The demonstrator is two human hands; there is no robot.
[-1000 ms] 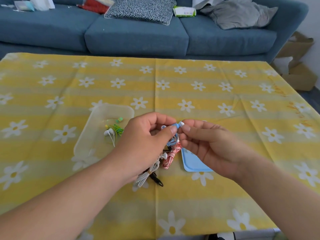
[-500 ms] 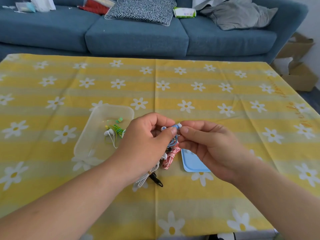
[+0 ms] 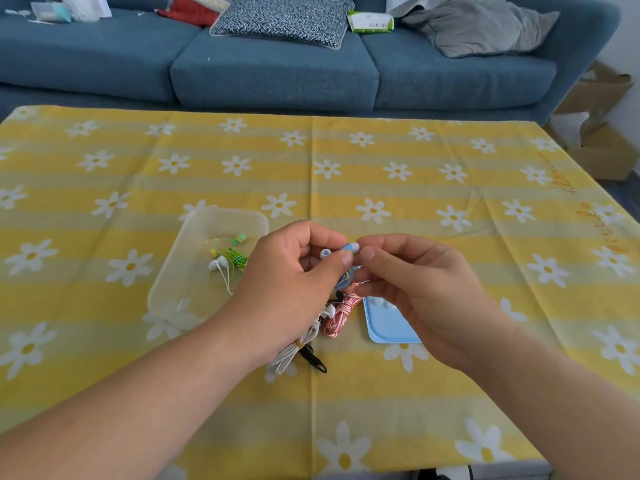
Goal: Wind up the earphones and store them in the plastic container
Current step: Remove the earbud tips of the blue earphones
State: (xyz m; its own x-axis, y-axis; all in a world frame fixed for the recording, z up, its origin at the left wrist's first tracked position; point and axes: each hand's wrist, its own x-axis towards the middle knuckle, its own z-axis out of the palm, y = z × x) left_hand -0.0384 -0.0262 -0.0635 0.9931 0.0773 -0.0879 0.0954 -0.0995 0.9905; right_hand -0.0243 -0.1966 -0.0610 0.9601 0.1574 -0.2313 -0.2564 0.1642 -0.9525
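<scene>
Both hands meet over the middle of the table and hold blue earphones (image 3: pixel 346 270) between them. My left hand (image 3: pixel 294 282) grips the coiled blue cord, with a white-tipped earbud showing by its thumb. My right hand (image 3: pixel 415 285) pinches the other blue earbud at its fingertips. The clear plastic container (image 3: pixel 169 289) sits to the left, holding wound green earphones (image 3: pixel 235 256) and a white pair. On the cloth below my hands lie a red-and-white coil (image 3: pixel 341 313), a white bundle (image 3: pixel 294 351) and a black piece (image 3: pixel 315 360).
A light blue lid (image 3: pixel 388 327) lies right of the loose coils, partly under my right hand. The table wears a yellow daisy cloth (image 3: pixel 450 188). A blue sofa (image 3: pixel 277 74) with cushions runs along the far side; cardboard boxes (image 3: pixel 602 147) stand at the right.
My hands have stayed in place over the coils. My right fingers have shifted slightly on the blue earbud, and the other earbud has turned a little by my left thumb.
</scene>
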